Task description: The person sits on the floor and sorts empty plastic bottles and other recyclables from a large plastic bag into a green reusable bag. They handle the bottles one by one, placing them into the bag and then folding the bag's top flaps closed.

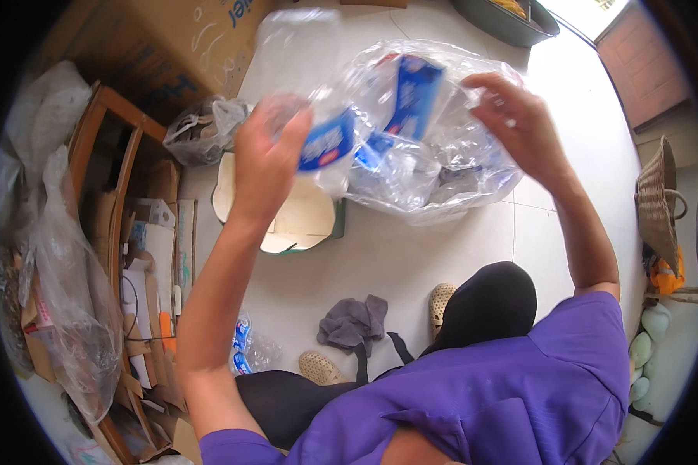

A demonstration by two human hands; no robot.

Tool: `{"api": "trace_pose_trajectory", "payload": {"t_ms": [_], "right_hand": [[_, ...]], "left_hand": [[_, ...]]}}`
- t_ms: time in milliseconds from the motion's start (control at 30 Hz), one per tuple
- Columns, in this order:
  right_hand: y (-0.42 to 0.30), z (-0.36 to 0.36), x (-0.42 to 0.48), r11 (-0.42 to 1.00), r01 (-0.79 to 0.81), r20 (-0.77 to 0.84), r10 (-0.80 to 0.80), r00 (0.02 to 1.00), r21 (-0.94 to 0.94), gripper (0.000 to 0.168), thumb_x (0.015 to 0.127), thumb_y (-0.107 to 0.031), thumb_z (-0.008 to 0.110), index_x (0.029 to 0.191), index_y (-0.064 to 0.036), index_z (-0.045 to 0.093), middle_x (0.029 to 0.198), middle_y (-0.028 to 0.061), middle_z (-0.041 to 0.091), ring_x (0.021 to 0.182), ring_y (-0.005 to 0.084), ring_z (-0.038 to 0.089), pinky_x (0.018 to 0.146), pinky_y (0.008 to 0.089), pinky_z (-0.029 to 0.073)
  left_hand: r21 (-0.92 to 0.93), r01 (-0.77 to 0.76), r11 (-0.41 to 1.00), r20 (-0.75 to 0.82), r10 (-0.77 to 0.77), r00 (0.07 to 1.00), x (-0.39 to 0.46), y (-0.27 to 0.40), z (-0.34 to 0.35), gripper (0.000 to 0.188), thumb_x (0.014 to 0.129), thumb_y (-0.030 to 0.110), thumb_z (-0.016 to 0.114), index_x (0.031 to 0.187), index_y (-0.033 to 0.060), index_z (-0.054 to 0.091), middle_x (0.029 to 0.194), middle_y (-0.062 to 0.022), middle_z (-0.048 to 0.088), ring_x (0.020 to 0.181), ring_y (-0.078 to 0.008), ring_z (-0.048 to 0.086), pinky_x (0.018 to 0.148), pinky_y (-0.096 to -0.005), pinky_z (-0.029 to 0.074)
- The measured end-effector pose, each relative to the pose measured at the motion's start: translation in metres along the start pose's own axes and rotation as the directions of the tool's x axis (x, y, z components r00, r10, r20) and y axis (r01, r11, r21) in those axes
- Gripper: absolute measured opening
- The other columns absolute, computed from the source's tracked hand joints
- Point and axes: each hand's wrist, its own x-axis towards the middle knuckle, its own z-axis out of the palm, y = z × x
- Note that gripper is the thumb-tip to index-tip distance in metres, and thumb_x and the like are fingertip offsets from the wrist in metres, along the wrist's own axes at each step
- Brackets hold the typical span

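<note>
My left hand (pixel 273 131) is closed around a clear plastic bottle with a blue label (pixel 328 141), blurred by motion, at the left edge of a large transparent plastic bag (pixel 424 215). Inside the bag lie several clear bottles, one with a blue label (pixel 414 96) near the top. My right hand (pixel 503 113) is at the bag's right side with its fingers bent; whether it pinches the film is blurred. A grey cloth (pixel 353 322) lies on the floor between my shoes. Clear bottles with blue labels (pixel 243 349) lie beside my left leg.
A green-rimmed container with a pale inside (pixel 302 224) stands under my left forearm. Left are a wooden frame (pixel 125 168) with flattened cardboard, a small plastic bag (pixel 200 131) and a large cardboard box (pixel 168 52). A dark tub (pixel 517 26) stands at the top; a wicker basket (pixel 657 203) hangs right.
</note>
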Motion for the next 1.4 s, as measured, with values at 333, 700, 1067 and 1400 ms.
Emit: {"api": "trace_pose_trajectory", "payload": {"t_ms": [333, 700, 1067, 1400], "right_hand": [[0.122, -0.024, -0.04, 0.906, -0.065, -0.176, -0.011, 0.984, -0.418, 0.043, 0.079, -0.006, 0.067, 0.121, -0.008, 0.054, 0.122, 0.0146, 0.056, 0.113, 0.0325, 0.054, 0.093, 0.0393, 0.046], [0.166, 0.012, -0.024, 0.731, -0.066, -0.034, 0.059, 0.998, -0.679, 0.084, 0.07, -0.02, 0.078, 0.141, -0.018, 0.035, 0.141, 0.0159, 0.04, 0.131, 0.0364, 0.036, 0.106, 0.0523, 0.029], [0.2, 0.024, 0.044, 0.313, 0.04, 0.112, 0.216, 0.97, -0.949, 0.064, 0.085, -0.038, 0.063, 0.142, -0.025, 0.036, 0.14, 0.0152, 0.044, 0.129, 0.0317, 0.042, 0.105, 0.0506, 0.033], [-0.156, 0.25, 0.019, 0.863, 0.501, 0.529, -0.454, 0.716, 0.064, 0.065, 0.074, 0.001, 0.071, 0.133, -0.013, 0.048, 0.132, 0.0117, 0.053, 0.119, 0.0316, 0.052, 0.102, 0.0399, 0.041]], "left_hand": [[0.873, -0.264, 0.41, 0.299, -0.022, 0.954, 0.077, -0.077, 0.13, 0.047, 0.082, 0.015, 0.065, 0.126, 0.0135, 0.05, 0.133, -0.0158, 0.047, 0.124, -0.0409, 0.042, 0.098, -0.0475, 0.04], [0.79, -0.286, 0.542, 0.316, 0.041, 0.948, -0.042, -0.049, -0.006, 0.044, 0.079, 0.01, 0.065, 0.122, 0.0102, 0.054, 0.129, -0.014, 0.051, 0.121, -0.0396, 0.045, 0.099, -0.0431, 0.041], [0.649, 0.662, 0.375, -0.649, -0.182, 0.739, -0.329, -0.068, -0.225, 0.039, 0.082, 0.011, 0.061, 0.121, 0.0079, 0.055, 0.115, -0.0152, 0.061, 0.105, -0.0341, 0.058, 0.09, -0.0378, 0.046], [-0.173, 0.863, 0.474, -0.918, -0.395, 0.033, -0.597, -0.153, -0.171, 0.031, 0.088, 0.01, 0.056, 0.119, 0.0072, 0.057, 0.093, -0.0066, 0.065, 0.084, -0.0152, 0.061, 0.076, -0.0285, 0.049]]}}
